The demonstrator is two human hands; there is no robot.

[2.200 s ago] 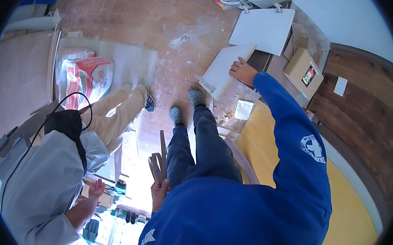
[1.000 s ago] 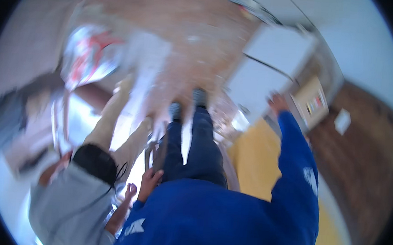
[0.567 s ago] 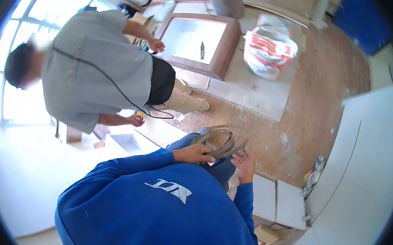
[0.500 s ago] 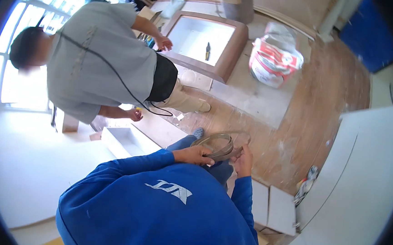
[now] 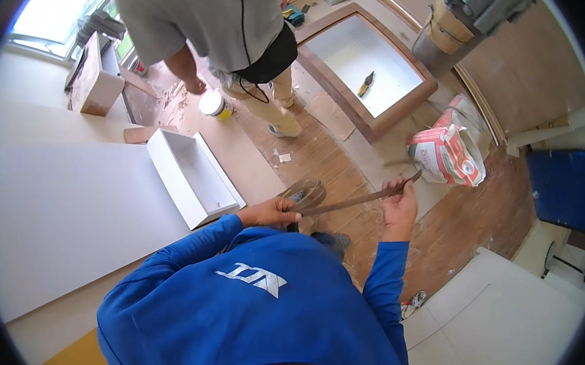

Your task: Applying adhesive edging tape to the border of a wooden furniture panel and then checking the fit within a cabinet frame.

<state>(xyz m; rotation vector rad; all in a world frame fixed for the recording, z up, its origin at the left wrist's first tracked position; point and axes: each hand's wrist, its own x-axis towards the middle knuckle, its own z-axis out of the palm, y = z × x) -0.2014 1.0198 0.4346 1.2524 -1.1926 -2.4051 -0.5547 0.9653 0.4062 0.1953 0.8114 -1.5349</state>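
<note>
From the head camera, the person in the blue long-sleeved top looks down at both hands held out over the floor. The left hand (image 5: 273, 214) is closed in a fist around a coil (image 5: 305, 191) of thin brown strip, flat and band-like, wound in loose loops just above the knuckles. From that coil a single length of the strip (image 5: 359, 201) runs taut and nearly straight, rising to the right. The right hand (image 5: 399, 207) is raised, thumb and fingers pinched together on the strip near its far end, and a short tail (image 5: 415, 176) sticks out past the fingertips. The strip looks smooth, dull brown and flexible, like edge banding or veneer.

Below the hands the floor (image 5: 347, 169) is worn brown wood planking, dusty, with pale scraps scattered on it. Left of the coil lies a long white open box (image 5: 194, 176), shallow and rectangular, resting against a large flat white board (image 5: 59, 214). More white panels (image 5: 500, 319) lie at lower right. Further up sits a brown-framed rectangular tray (image 5: 371, 123) with a white bottom and a small hand tool (image 5: 366, 84) lying in it. A bulging red-and-white sack (image 5: 447, 152) stands just right of that frame. Another person in a grey shirt (image 5: 209, 14) bends over near a small white tub (image 5: 211, 103). A bright window (image 5: 53, 10) lights the upper left, and a blue panel (image 5: 563, 188) stands at the right.
</note>
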